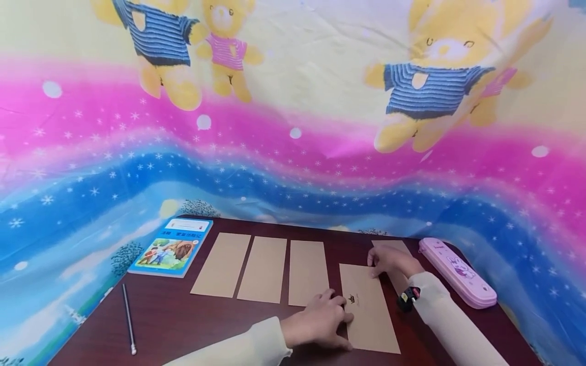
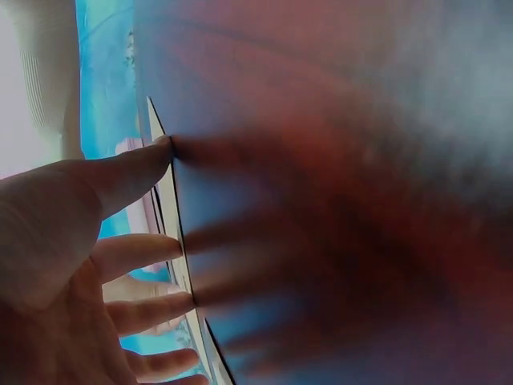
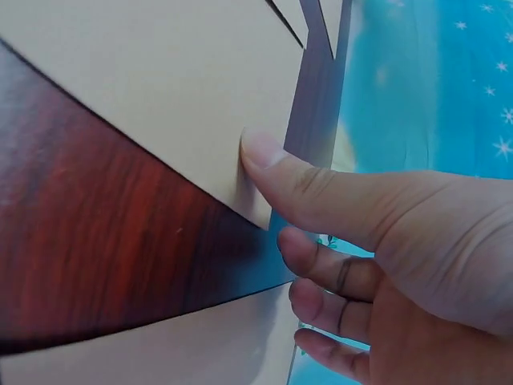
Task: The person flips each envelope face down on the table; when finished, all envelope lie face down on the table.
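A brown card with a small crown print (image 1: 371, 315) lies slightly turned on the table, nearer the person than the others. The left hand (image 1: 322, 320) touches its left edge with spread fingers; in the left wrist view the thumb and fingertips meet the card's thin edge (image 2: 170, 200). The right hand (image 1: 396, 262) is at the card's top right corner; in the right wrist view its thumb (image 3: 264, 152) rests on the card (image 3: 160, 88) near the corner, the other fingers loosely bent beside it. Another brown card (image 1: 384, 246) lies partly hidden behind the right hand.
Three plain brown cards (image 1: 222, 264) (image 1: 263, 269) (image 1: 308, 269) lie in a row on the dark table (image 1: 183, 325). A blue book (image 1: 171, 249) and a dark pencil (image 1: 128, 320) are at the left. A pink pencil case (image 1: 458, 272) lies at the right, before a printed curtain.
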The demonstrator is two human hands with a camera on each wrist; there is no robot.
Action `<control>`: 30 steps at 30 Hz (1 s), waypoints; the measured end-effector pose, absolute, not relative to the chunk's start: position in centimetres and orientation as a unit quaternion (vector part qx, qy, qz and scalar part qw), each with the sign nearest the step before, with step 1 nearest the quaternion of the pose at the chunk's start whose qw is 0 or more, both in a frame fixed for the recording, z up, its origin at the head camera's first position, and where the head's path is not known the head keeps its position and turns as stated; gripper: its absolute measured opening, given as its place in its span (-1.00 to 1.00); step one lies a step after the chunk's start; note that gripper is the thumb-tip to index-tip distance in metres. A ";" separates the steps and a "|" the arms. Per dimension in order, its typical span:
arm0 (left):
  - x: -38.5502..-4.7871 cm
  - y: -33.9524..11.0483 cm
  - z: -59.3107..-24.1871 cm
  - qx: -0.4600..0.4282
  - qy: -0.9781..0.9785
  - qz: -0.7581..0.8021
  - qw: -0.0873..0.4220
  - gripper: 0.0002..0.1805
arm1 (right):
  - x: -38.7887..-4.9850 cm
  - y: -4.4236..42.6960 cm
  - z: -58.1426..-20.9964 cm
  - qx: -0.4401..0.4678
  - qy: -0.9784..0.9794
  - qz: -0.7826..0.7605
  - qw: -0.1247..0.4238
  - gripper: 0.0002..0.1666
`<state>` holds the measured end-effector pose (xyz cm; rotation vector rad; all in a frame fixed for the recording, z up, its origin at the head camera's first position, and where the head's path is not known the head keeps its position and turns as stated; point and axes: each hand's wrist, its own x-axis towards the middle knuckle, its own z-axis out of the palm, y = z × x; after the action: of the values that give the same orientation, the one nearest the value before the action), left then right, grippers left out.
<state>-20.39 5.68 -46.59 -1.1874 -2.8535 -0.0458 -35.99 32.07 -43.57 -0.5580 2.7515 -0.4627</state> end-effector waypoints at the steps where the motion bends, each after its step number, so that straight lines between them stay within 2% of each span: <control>1: -20.6 5.7 -46.6 -0.382 -0.924 -0.011 0.026 -0.47 | -36.1 32.0 -43.6 -0.194 0.957 -0.160 0.146 -0.72; 14: -21.8 5.5 -46.1 -0.371 -0.928 -0.001 0.014 -0.48 | -37.5 32.4 -43.7 -0.172 0.967 -0.128 0.139 -0.68; 17: -21.9 5.5 -45.9 -0.373 -0.928 0.004 0.007 -0.51 | -37.9 32.6 -43.3 -0.172 0.969 -0.110 0.136 -0.75; 22: -21.9 5.6 -45.7 -0.379 -0.925 0.009 0.006 -0.57 | -38.7 33.3 -42.5 -0.246 0.944 -0.160 0.149 -0.93; 30: -21.9 5.4 -45.9 -0.384 -0.923 0.005 0.007 -0.58 | -38.9 35.1 -42.9 -0.297 0.912 -0.238 0.152 -0.67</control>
<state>-21.95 5.39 -45.88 -1.2001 -2.8878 0.0146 -38.86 35.07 -42.92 -0.8524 2.6182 -0.6820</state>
